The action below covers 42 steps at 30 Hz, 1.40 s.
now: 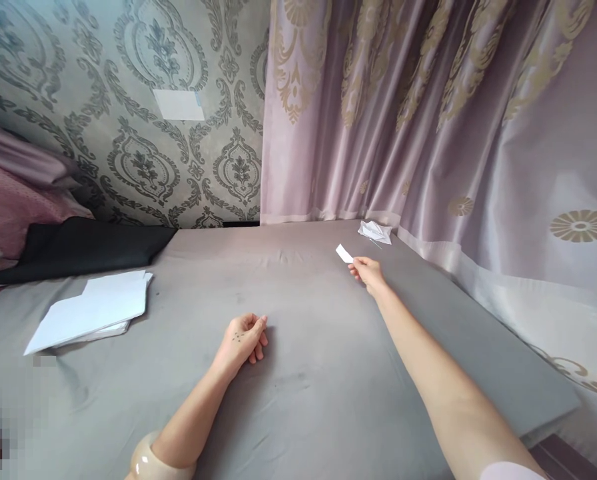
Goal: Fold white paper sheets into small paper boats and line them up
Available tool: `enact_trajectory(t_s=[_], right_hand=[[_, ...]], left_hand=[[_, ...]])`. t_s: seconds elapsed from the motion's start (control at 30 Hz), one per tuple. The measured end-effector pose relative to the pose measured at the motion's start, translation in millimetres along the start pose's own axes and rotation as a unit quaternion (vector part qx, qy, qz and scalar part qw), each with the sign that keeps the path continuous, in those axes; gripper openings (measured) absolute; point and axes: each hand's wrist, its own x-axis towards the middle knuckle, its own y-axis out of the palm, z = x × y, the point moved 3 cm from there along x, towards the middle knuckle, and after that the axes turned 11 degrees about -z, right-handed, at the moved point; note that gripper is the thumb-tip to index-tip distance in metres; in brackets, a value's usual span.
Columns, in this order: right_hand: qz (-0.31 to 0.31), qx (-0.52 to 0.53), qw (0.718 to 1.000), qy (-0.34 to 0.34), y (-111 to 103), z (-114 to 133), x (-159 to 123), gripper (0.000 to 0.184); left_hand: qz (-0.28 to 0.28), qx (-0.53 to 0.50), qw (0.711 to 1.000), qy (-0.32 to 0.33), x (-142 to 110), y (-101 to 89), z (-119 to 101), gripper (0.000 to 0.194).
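My right hand (368,273) is stretched out over the far right of the grey-covered surface. Pinched between its thumb and fingers is a small strip of white paper (344,253), which points up and to the left. A little beyond it lies a small clear packet with white paper pieces (375,231), and a thin sliver sits just in front of the packet. My left hand (246,339) rests low over the middle of the sheet, its fingers curled and the thumb against the forefinger. Nothing shows between those fingers. A pale bangle circles the left forearm.
A stack of white paper sheets (98,303) lies on the left, in front of a folded black cloth (93,247). Pink bedding (13,207) is heaped behind. A patterned wall with a white card (179,105) and a lilac curtain (303,147) bound the grey sheet (318,373).
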Motion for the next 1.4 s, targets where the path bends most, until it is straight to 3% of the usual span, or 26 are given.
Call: enact_trajectory(t_s=[0.1, 0.2, 0.4, 0.57, 0.7, 0.9, 1.0, 1.1, 1.17, 1.27, 1.4], right_hand=[[-0.034, -0.141, 0.987, -0.066, -3, 8, -3, 0.026], [-0.047, -0.253, 0.959, -0.12, -1, 14, -9, 0.032], [-0.03, -0.379, 0.908, -0.176, 10, 14, -20, 0.036], [-0.033, -0.419, 0.888, -0.187, 4, 14, -30, 0.04], [-0.029, -0.426, 0.883, -0.195, 2, 17, -57, 0.038], [0.095, -0.389, 0.866, -0.3, 34, 19, -135, 0.017], [0.105, -0.372, 0.859, -0.337, 46, 19, -159, 0.02], [0.095, -0.353, 0.861, -0.353, 48, 17, -164, 0.023], [0.096, -0.336, 0.865, -0.359, 48, 14, -161, 0.025], [0.078, -0.326, 0.866, -0.37, 48, 11, -154, 0.021], [0.081, -0.32, 0.873, -0.358, 52, 8, -151, 0.018]], left_hand=[[0.0, 0.002, 1.0, -0.005, 0, -0.9, 0, 0.033], [0.0, 0.005, 1.0, -0.011, 0, -1.2, 1, 0.035], [0.002, 0.012, 1.0, -0.012, 3, -0.5, 3, 0.034], [0.003, 0.011, 1.0, -0.007, 2, -0.9, 2, 0.035], [0.002, 0.011, 1.0, -0.007, 2, -1.0, 1, 0.032], [0.005, 0.02, 1.0, -0.006, 5, 0.9, 3, 0.028], [0.024, 0.013, 1.0, -0.014, 4, -5.0, 1, 0.027], [0.03, 0.03, 0.999, 0.007, 2, -26.9, -7, 0.025], [0.003, 0.054, 0.998, 0.041, 2, -52.9, -13, 0.024], [-0.112, 0.113, 0.983, 0.092, 6, -108.2, -15, 0.024], [-0.27, 0.178, 0.943, 0.084, 8, -192.7, -1, 0.029]])
